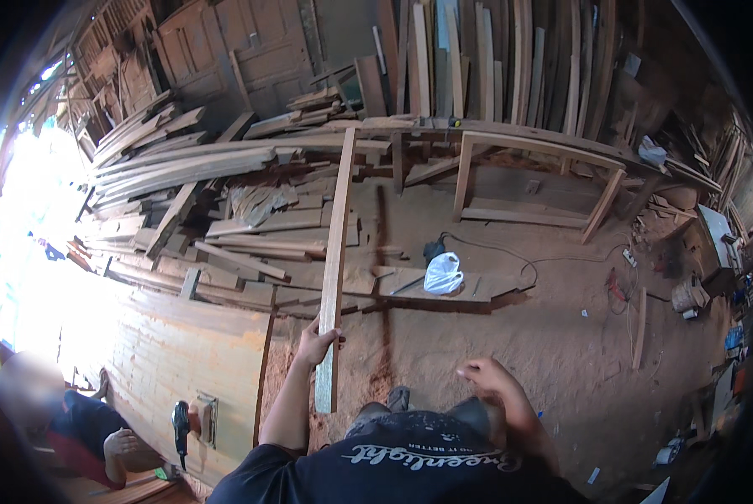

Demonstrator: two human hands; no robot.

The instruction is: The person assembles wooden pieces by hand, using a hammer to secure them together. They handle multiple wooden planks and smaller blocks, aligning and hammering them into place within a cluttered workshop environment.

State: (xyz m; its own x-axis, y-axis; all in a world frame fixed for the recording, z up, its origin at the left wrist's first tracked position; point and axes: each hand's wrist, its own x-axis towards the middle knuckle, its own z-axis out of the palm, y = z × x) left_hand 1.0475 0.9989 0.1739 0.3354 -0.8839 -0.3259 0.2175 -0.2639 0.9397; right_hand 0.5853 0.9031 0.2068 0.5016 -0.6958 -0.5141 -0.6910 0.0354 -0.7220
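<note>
My left hand (316,344) is closed around the lower part of a long, squared wooden board (335,244), which stands steeply in front of me. Its upper end reaches up in view to a wooden rail, though I cannot tell if they touch. My right hand (487,375) is held out to the right of the board, away from it. Its fingers are curled in, slightly blurred, and I see nothing in them. Below both hands show my dark shirt and part of a shoe (399,397).
A worktable (166,336) at left carries a power sander (198,422); another person (99,433) sits beside it. Stacked boards (192,164) lie beyond. A wooden frame (523,214) stands ahead. A white plastic bag (443,274) and a cable (553,259) are on the ground.
</note>
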